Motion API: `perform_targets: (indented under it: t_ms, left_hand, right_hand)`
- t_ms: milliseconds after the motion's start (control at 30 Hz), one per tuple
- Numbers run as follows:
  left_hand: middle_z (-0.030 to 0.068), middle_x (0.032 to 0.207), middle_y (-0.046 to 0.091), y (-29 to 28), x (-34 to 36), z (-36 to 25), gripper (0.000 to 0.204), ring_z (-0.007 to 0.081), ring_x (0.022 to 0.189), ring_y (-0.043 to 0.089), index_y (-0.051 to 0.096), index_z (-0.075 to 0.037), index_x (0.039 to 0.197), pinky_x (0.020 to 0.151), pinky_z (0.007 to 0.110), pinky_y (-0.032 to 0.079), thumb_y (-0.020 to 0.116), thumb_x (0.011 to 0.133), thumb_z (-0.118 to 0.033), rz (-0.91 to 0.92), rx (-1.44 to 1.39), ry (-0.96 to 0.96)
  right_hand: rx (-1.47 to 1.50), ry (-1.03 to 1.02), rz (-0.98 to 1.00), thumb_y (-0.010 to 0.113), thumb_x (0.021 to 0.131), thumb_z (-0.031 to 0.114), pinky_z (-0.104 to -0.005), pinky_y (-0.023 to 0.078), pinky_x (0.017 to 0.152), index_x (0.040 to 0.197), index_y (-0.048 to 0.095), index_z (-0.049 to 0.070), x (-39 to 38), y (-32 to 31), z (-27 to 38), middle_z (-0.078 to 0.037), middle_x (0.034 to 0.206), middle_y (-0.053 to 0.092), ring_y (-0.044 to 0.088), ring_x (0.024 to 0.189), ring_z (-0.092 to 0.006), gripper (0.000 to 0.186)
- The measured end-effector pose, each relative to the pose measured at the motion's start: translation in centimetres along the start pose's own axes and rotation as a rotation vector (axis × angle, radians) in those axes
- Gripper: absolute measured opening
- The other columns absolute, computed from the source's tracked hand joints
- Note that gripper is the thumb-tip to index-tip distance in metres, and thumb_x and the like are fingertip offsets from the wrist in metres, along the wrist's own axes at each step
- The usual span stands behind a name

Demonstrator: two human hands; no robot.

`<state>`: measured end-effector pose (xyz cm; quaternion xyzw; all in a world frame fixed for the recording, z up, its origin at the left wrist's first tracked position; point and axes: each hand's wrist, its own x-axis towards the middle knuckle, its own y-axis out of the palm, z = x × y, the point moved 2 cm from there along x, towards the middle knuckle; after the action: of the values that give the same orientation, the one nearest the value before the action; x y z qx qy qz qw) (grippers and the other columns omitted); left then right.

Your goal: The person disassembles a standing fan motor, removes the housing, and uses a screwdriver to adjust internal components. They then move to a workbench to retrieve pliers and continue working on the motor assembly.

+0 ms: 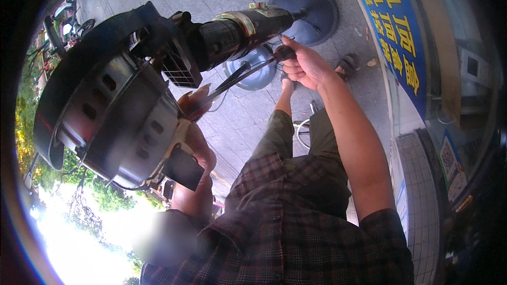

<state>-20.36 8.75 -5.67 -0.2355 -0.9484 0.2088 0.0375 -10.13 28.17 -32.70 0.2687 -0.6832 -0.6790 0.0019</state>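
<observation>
The step in hand looks to be tool work on the large dark motor unit (pixel 113 126), which fills the view around nine o'clock, joined to a thick black pole (pixel 224 37) that runs off toward one o'clock, where a dark round base (pixel 323 8) stands on the paving. Just past the centre toward one o'clock, the right hand (pixel 307 67) is closed around a dark handle (pixel 285 54), probably a screwdriver's, with a slim shaft (pixel 256 68) pointing toward eight o'clock and the motor unit. Whether its tip is seated cannot be seen. The left hand (pixel 197 140), near the centre toward nine o'clock, is curled in against the near side of the motor unit; its grip is partly hidden, so I cannot tell whether it holds the housing or only braces it. From here, the next move seems to call for a steady left hand, the shaft lined up squarely, and firm pressure or a twist from the right wrist; a slanted shaft could slip.
</observation>
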Motion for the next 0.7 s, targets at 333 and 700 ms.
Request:
perform_targets:
  t_ms: [333,700]
  left_hand:
    - [0.0279,0.120,0.069,1.2,0.5,-1.4,0.049,0.0343,0.110,0.072,0.055,0.009,0.129,0.088,0.037,0.062,0.043,0.107,-0.033,0.052,-0.043,0.034]
    - [0.0234,0.121,0.070,1.7,0.3,-1.3,0.071,0.0317,0.109,0.072,0.058,0.005,0.128,0.089,0.037,0.060,0.045,0.103,-0.060,0.051,0.176,-0.059]
  right_hand:
    - [-0.038,0.044,-0.012,0.057,0.104,0.054,-0.0210,0.025,0.050,0.094,0.063,0.009,0.6,0.6,-0.3,0.009,0.062,0.042,0.034,0.052,-0.0045,0.046]
    - [0.034,-0.100,-0.161,0.063,0.100,0.056,-0.0206,0.029,0.052,0.095,0.065,0.009,0.0,3.3,0.5,0.008,0.063,0.045,0.038,0.054,-0.0036,0.047]
